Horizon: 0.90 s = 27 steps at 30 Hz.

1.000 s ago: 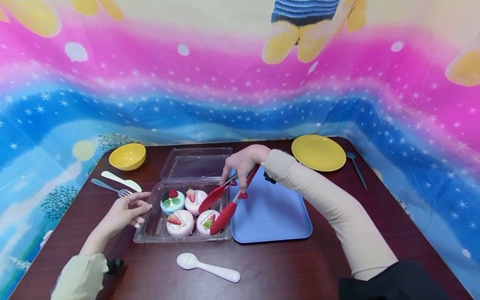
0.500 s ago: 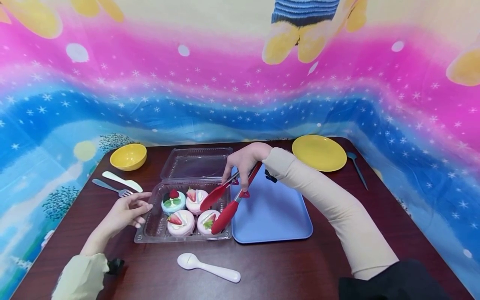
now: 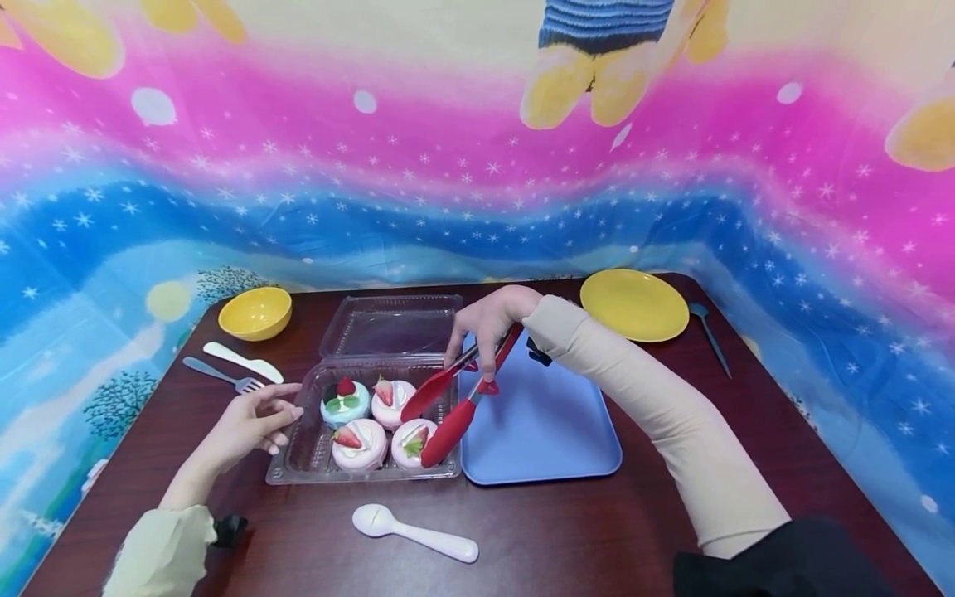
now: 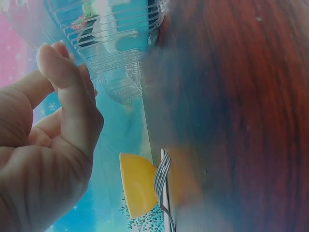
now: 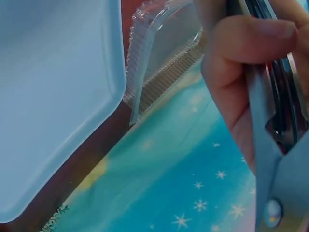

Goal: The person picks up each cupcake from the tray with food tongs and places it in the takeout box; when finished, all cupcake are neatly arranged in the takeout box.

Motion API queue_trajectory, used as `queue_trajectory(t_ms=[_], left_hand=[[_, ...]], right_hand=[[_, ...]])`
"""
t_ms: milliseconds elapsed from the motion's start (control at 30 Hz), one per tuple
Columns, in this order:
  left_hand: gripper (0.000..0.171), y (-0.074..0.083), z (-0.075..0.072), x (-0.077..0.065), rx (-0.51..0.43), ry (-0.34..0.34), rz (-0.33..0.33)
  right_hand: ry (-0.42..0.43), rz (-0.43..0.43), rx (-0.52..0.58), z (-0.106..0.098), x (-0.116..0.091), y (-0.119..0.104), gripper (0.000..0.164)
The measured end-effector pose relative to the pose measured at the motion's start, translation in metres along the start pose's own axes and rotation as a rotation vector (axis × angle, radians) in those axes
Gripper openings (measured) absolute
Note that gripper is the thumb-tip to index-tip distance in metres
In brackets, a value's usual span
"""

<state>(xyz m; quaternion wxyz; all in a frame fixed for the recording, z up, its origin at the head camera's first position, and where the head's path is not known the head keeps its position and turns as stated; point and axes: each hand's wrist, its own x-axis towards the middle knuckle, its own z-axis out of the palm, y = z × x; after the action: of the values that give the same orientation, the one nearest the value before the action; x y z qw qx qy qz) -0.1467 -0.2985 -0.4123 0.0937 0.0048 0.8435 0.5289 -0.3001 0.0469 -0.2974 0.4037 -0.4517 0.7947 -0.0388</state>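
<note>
A clear plastic container (image 3: pixel 298 456) stands with its lid (image 3: pixel 391 325) folded back, holding several toy cupcakes. In it are a blue cupcake (image 3: pixel 345 406) with a red berry and pink ones topped with strawberry slices. My left hand (image 3: pixel 246 423) pinches the container's left rim between curled fingers; the left wrist view shows the fingertips against its wall. With my right hand (image 3: pixel 488 323) I grip red-tipped metal tongs (image 3: pixel 452 427) from above. Their tips are apart, one by the upper right pink cupcake (image 3: pixel 391 404), the other over the right edge of the front right cupcake (image 3: pixel 413 442).
A blue tray (image 3: pixel 540 431) adjoins the container's right side. Behind are a yellow bowl (image 3: pixel 255 313) and a yellow plate (image 3: pixel 634 304). A white knife (image 3: pixel 240 361) and grey fork (image 3: pixel 224 375) lie left, a white spoon (image 3: pixel 414 533) in front, a dark spoon (image 3: pixel 711 340) far right.
The tongs' tips have shifted very slightly right, still apart. The upper right cupcake has shifted slightly right too. My left hand stays on the rim.
</note>
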Motion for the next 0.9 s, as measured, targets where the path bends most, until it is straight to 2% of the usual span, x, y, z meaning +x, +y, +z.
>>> queue_trajectory(t_ms=[500,633,900], left_hand=[[0.054,0.001,0.001,0.0,0.01,0.015,0.008],[0.053,0.002,0.001,-0.001,0.008,0.015,0.012],[0.052,0.001,0.002,-0.001,0.02,0.03,0.026]], right_hand=[[0.003,-0.018,-0.009,-0.002,-0.009,0.006,0.068],[0.034,-0.02,-0.017,-0.002,-0.017,0.013,0.068],[0.126,-0.055,0.053,0.0,-0.047,0.041,0.072]])
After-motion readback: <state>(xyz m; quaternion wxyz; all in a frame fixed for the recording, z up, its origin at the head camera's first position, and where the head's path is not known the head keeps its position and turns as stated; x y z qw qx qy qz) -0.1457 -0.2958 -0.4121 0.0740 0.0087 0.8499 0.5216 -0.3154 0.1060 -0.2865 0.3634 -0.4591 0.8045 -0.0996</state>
